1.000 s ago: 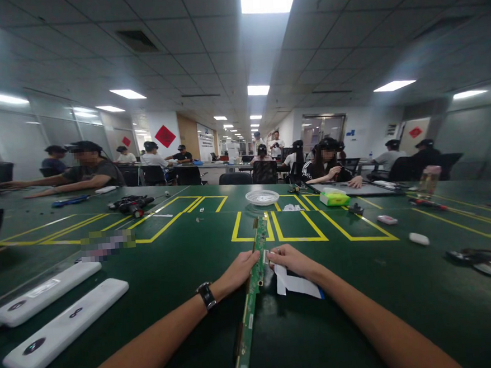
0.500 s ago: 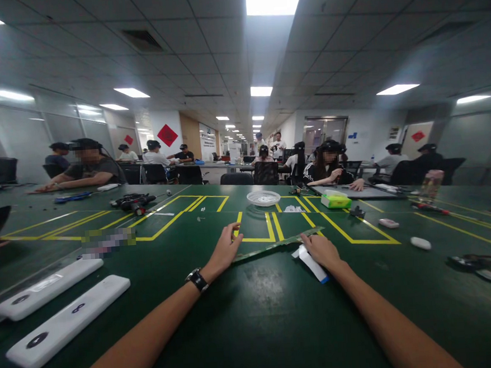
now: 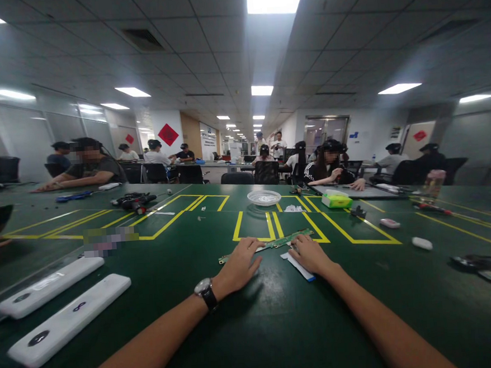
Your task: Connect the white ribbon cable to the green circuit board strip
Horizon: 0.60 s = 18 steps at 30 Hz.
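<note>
A long, narrow green circuit board (image 3: 281, 241) lies across the table in front of me, slanting up to the right. My left hand (image 3: 239, 264) is palm down over its left part, with the thumb held apart and the fingers stretched out. Bent fingers of my right hand (image 3: 310, 253) grip the board near its right end. From under that hand a white ribbon cable (image 3: 300, 267) with a blue tip extends toward me; how it joins the board is hidden.
Beyond the board stands a white basket (image 3: 264, 198), with a green-and-yellow pack (image 3: 336, 200) to its right. Two white power strips (image 3: 72, 319) lie at left. A black tool (image 3: 133, 202) is farther back. Cables (image 3: 484, 268) rest at right. Other people sit around the table.
The board has turned from edge-on to showing its green face, and looks lower. My left hand has moved right and toward me, its thumb off the board. The ribbon cable has shifted slightly left.
</note>
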Available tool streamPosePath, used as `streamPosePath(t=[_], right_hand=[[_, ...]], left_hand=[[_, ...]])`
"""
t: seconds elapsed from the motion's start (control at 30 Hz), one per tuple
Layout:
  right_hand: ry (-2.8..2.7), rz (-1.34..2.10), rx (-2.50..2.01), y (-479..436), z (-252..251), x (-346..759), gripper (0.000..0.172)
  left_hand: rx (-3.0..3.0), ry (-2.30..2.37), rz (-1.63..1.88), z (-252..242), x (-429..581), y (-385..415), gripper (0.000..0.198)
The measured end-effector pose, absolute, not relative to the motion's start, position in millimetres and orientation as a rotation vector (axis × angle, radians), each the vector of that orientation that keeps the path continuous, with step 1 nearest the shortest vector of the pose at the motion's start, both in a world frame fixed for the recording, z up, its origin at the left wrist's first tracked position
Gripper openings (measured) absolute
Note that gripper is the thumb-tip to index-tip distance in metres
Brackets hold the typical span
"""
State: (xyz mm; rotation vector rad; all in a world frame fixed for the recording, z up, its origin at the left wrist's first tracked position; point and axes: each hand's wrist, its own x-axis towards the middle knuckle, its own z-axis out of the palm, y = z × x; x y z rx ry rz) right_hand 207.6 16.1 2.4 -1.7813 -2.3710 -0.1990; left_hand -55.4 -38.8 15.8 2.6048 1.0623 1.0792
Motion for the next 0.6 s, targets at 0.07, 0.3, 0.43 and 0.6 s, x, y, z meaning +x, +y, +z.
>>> streamPosePath(t=[0.07,0.3,0.43,0.6], right_hand=[[-2.364,-0.214,-1.809,16.7,3.0,208.0,0.042],[-2.343,-0.207,-1.849,19.2,4.6,216.5,0.044],[-2.458,-0.131,-1.701,20.7,6.9,222.3,0.045],[-2.284,-0.252,-1.94,24.3,3.2,224.3,0.046]], left_hand=[[2.637,1.07,1.064,18.7,-54.9,-40.9,0.031],[2.657,1.083,1.091,23.3,-56.9,-41.5,0.031],[2.679,1.076,1.051,22.8,-56.3,-42.3,0.03],[2.699,1.118,1.012,18.6,-56.9,-40.7,0.033]])
